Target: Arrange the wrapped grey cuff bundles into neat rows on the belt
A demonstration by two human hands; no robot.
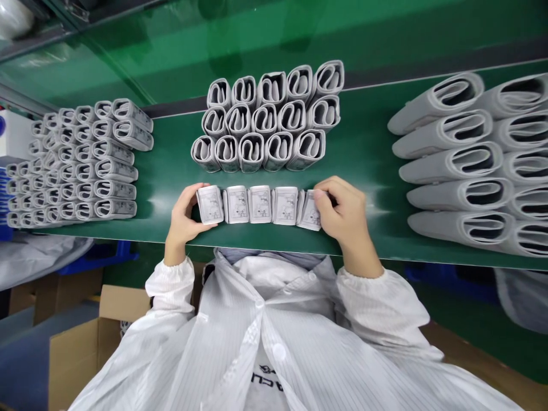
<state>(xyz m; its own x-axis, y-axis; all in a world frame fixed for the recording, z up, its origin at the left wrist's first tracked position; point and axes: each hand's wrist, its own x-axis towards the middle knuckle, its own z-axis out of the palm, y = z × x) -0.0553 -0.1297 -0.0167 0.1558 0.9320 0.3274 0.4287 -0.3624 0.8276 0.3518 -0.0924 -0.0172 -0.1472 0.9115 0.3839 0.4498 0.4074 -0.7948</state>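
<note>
Five flat, grey-white printed fabric bundles (pixel 260 204) in a row on a smooth green conveyor belt (pixel 363 165) — left hand (pixel 184 216) curled around the first bundle (pixel 210 204), right hand (pixel 338 208) pinching the last bundle (pixel 310 210).

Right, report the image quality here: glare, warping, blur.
Head view: wide-angle warping bends the green conveyor belt and stretches the grey rolls at far right; pale glare lies on the belt beside the left hand; the right hand and the row of rolled packs look sharp, without obvious motion blur.
</note>
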